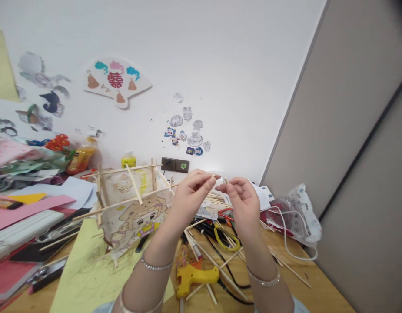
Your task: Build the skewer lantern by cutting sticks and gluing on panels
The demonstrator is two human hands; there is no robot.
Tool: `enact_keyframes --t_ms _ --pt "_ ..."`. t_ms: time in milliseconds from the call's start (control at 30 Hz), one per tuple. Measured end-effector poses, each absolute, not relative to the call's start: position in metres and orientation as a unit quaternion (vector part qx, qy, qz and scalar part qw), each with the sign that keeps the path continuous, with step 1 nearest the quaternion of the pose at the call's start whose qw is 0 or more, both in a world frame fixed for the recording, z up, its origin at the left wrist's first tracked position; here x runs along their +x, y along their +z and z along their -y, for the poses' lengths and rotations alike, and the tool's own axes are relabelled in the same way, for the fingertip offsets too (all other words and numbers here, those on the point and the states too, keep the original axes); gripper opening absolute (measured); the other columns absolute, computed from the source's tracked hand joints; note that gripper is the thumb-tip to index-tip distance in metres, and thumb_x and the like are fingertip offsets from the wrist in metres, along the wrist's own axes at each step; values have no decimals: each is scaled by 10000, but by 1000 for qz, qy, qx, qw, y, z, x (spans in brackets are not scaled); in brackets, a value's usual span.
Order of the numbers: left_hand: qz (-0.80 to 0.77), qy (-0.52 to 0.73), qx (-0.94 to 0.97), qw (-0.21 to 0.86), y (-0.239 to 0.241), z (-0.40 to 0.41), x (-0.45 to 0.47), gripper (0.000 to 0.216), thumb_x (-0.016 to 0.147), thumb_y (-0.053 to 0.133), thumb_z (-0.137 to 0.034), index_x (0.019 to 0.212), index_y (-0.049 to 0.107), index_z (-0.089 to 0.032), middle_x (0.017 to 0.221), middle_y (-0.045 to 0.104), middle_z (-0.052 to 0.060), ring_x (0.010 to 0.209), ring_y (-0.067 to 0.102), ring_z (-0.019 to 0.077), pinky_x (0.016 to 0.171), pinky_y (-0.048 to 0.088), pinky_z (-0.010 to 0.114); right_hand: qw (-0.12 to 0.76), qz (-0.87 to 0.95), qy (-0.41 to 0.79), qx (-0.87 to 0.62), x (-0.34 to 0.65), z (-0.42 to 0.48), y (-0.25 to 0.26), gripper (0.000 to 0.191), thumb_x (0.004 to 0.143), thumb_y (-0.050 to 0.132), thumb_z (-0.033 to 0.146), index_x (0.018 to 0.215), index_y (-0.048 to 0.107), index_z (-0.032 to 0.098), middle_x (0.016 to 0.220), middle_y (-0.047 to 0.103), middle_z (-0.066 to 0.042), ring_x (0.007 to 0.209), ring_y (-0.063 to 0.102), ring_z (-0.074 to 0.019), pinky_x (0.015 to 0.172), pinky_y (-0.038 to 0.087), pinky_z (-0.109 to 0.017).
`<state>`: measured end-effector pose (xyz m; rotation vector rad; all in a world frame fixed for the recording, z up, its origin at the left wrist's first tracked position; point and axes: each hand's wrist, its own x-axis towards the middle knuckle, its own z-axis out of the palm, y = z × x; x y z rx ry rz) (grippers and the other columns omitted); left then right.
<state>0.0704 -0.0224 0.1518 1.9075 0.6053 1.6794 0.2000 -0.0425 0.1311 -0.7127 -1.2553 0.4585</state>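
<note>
Above the middle of the table, my left hand (194, 188) and my right hand (242, 198) are raised close together, fingertips almost meeting. Thumb and forefinger of the right are pinched on a short piece of wooden stick (226, 181). The left is pinched too, with a tiny pale tip at its fingers that is too small to name. To the left stands a frame of wooden sticks (134, 184) with drawn-on paper panels (138, 221). Below the hands lies a yellow hot glue gun (197, 276) among loose wooden sticks (217, 256).
Yellow-handled scissors (225, 243) and a black cable (231, 278) lie between the arms. A clear plastic bag (301, 217) with a white cord sits at the right. Yellow paper (83, 269) and piled coloured sheets (31, 213) cover the left. Bottles (81, 156) stand by the wall.
</note>
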Motion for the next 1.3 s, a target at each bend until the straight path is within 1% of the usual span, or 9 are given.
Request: enact_keyframes --t_ms 100,233,500,633,800,933,1133,1200,1300 --pt "-205 611 688 334 149 23 76 197 810 593 -314 876 719 -178 833 597 36 700 536 121 623 442 254 735 555 204 -332 191 44 128 159 804 620 358 817 576 205 848 661 -28 827 618 -168 793 490 -340" --pt "-170 591 684 393 147 23 81 212 798 608 -342 867 722 -178 861 577 38 566 492 74 530 440 237 728 557 209 -341 187 42 123 182 822 597 376 809 599 194 760 614 -16 713 571 -148 677 500 -299" --pt "-157 559 706 405 148 23 80 282 816 580 -398 855 717 -155 840 526 34 567 509 75 543 477 245 737 540 257 -314 189 41 123 199 800 613 384 730 590 199 634 552 18 550 489 -117 501 433 -249" --pt "-151 554 713 402 146 20 80 271 829 562 -387 835 701 -155 850 504 26 544 492 59 516 458 232 717 534 348 -282 190 40 127 219 756 652 386 668 593 193 627 568 18 547 495 -113 520 433 -253" --pt "-148 573 696 408 143 15 81 254 818 580 -357 698 632 -139 848 475 10 507 476 40 474 429 217 676 541 421 -269 194 39 130 206 728 679 387 764 654 186 688 607 5 613 531 -115 596 465 -258" --pt "-170 595 673 404 141 10 82 247 815 586 -350 678 590 -144 771 495 -6 490 481 50 464 413 220 648 572 401 -304 198 37 129 234 730 676 400 841 655 196 745 621 0 685 566 -135 668 488 -288" --pt "-192 623 625 428 137 3 82 193 821 580 -338 764 588 -154 555 499 -47 469 494 76 466 413 206 584 625 377 -356 199 33 127 293 802 565 477 745 549 190 660 538 34 540 488 -94 497 403 -217" --pt "-188 628 618 435 135 1 82 198 815 589 -343 772 588 -150 540 511 -47 468 506 80 466 424 204 569 638 380 -354 200 32 126 302 824 527 489 758 531 194 599 488 54 494 445 -86 464 362 -206" --pt "-156 636 616 439 132 -3 83 186 805 606 -322 766 594 -140 575 542 -35 510 540 87 508 467 211 578 646 318 -384 204 31 125 280 833 524 459 744 530 194 545 433 67 490 410 -88 466 331 -204"
